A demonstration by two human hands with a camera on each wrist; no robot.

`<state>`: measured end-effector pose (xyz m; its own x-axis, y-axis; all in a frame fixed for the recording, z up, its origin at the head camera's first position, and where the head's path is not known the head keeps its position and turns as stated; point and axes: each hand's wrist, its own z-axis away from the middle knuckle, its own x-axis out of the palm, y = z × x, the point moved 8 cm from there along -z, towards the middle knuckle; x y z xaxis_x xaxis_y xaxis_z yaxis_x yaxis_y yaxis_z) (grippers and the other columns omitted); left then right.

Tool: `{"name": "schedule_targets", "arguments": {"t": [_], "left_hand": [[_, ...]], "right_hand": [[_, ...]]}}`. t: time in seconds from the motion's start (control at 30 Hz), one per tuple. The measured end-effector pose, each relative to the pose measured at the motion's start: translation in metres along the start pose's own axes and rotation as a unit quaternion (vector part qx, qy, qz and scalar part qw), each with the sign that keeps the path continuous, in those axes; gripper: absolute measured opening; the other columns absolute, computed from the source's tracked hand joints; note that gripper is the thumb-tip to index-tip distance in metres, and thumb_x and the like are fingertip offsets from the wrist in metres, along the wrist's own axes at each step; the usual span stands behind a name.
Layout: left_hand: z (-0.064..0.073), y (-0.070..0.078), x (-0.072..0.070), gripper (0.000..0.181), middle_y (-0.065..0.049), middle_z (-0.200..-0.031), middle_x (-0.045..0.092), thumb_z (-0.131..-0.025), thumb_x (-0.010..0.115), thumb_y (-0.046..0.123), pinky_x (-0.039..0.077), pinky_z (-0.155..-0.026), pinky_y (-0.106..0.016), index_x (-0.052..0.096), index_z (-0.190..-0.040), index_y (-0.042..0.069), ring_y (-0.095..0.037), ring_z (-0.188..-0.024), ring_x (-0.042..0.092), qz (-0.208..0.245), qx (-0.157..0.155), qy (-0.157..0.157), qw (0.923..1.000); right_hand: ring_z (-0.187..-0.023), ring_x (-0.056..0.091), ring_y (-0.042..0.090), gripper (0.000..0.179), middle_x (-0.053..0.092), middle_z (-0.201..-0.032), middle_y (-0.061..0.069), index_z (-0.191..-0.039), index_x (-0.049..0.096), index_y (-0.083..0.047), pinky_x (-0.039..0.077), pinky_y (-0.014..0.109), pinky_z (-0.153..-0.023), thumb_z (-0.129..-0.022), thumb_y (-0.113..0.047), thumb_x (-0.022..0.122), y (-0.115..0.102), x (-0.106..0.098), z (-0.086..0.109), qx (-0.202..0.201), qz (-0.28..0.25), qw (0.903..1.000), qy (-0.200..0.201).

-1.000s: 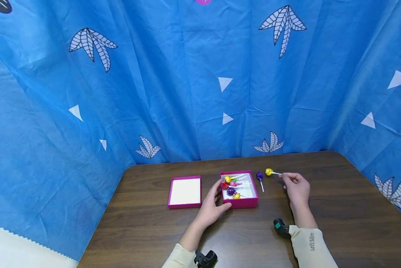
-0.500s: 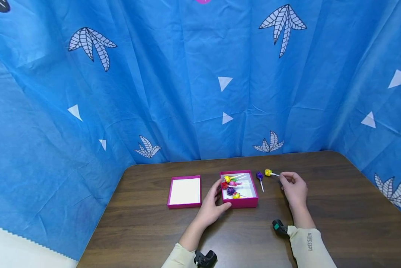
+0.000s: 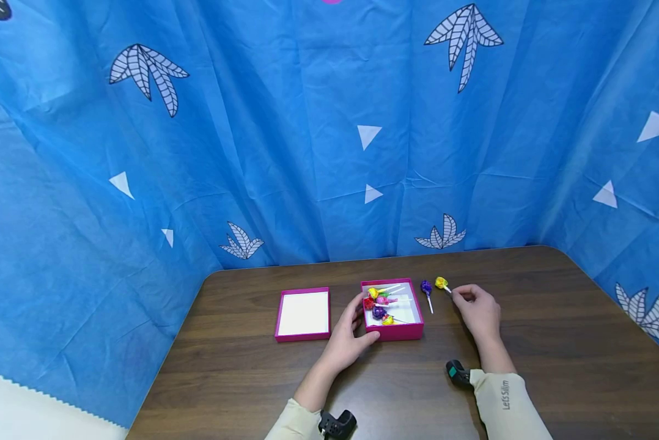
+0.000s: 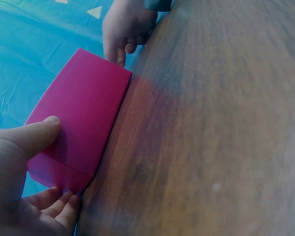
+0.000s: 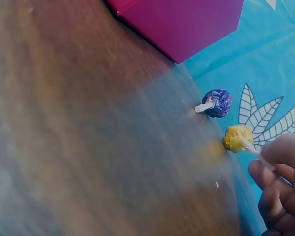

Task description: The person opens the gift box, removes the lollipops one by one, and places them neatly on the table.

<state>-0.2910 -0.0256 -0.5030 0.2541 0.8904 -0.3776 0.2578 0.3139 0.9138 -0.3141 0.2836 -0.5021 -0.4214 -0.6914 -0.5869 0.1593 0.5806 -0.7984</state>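
Observation:
In the head view my right hand (image 3: 478,311) pinches the white stick of a yellow-wrapped lollipop (image 3: 442,283) between thumb and fingers, its candy end pointing away to the left. A purple lollipop (image 3: 426,286) lies on the table just left of it, stick toward me. My left hand (image 3: 347,341) holds the near left corner of a magenta box (image 3: 401,332), thumb on the front wall and fingers along the left side, as the left wrist view also shows. Inside the open-topped box lie several lollipops, among them a red one (image 3: 368,303) and a dark purple one (image 3: 379,312).
A shallow magenta lid (image 3: 303,313) with a white inside rests on the brown wooden table (image 3: 236,379), left of the box. Behind the table's far edge hangs a blue curtain (image 3: 307,153) with leaf and triangle prints. Each wrist wears a small black camera.
My right hand has shifted slightly left and turned the yellow lollipop, so its stick now slants more toward me. My left hand and the box stay in place.

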Motion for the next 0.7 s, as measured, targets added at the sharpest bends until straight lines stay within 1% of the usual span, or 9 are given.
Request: {"name": "schedule_targets", "arguments": {"t": [0.23, 0.47, 0.57, 0.7], "left_hand": [[0.001, 0.001, -0.001, 0.082, -0.011, -0.160, 0.035, -0.092, 0.073, 0.022, 0.041, -0.115, -0.053, 0.026, -0.158, 0.026, -0.034, -0.142, 0.043, -0.004, -0.004, 0.000, 1.0000], [0.001, -0.001, 0.000, 0.081, -0.009, -0.160, 0.036, -0.091, 0.074, 0.022, 0.041, -0.115, -0.052, 0.027, -0.157, 0.028, -0.033, -0.142, 0.043, -0.001, -0.003, 0.001, 1.0000], [0.001, -0.002, -0.001, 0.080, -0.009, -0.159, 0.036, -0.091, 0.074, 0.022, 0.041, -0.115, -0.054, 0.028, -0.157, 0.029, -0.033, -0.142, 0.043, 0.004, -0.002, 0.002, 1.0000], [0.000, -0.002, -0.001, 0.080, -0.008, -0.159, 0.036, -0.091, 0.074, 0.022, 0.040, -0.116, -0.054, 0.028, -0.157, 0.029, -0.033, -0.143, 0.043, 0.008, -0.004, 0.002, 1.0000]], "right_hand": [[-0.090, 0.060, 0.032, 0.024, 0.072, -0.106, 0.018, -0.108, 0.072, -0.006, 0.040, 0.035, -0.074, -0.097, -0.025, 0.064, -0.006, 0.007, 0.002, -0.032, 0.056, 0.9972, -0.039], [-0.086, 0.060, 0.028, 0.027, 0.072, -0.104, 0.013, -0.117, 0.069, -0.011, 0.037, 0.032, -0.070, -0.095, -0.027, 0.067, -0.007, 0.011, 0.002, -0.047, 0.065, 0.9957, -0.047], [-0.087, 0.060, 0.027, 0.027, 0.072, -0.103, 0.011, -0.118, 0.069, -0.013, 0.037, 0.032, -0.070, -0.095, -0.026, 0.068, -0.007, 0.012, 0.002, -0.057, 0.074, 0.9943, -0.052], [-0.086, 0.060, 0.026, 0.025, 0.073, -0.101, 0.010, -0.117, 0.070, -0.013, 0.036, 0.032, -0.070, -0.094, -0.024, 0.068, -0.006, 0.012, 0.001, -0.062, 0.072, 0.9942, -0.051]]}}
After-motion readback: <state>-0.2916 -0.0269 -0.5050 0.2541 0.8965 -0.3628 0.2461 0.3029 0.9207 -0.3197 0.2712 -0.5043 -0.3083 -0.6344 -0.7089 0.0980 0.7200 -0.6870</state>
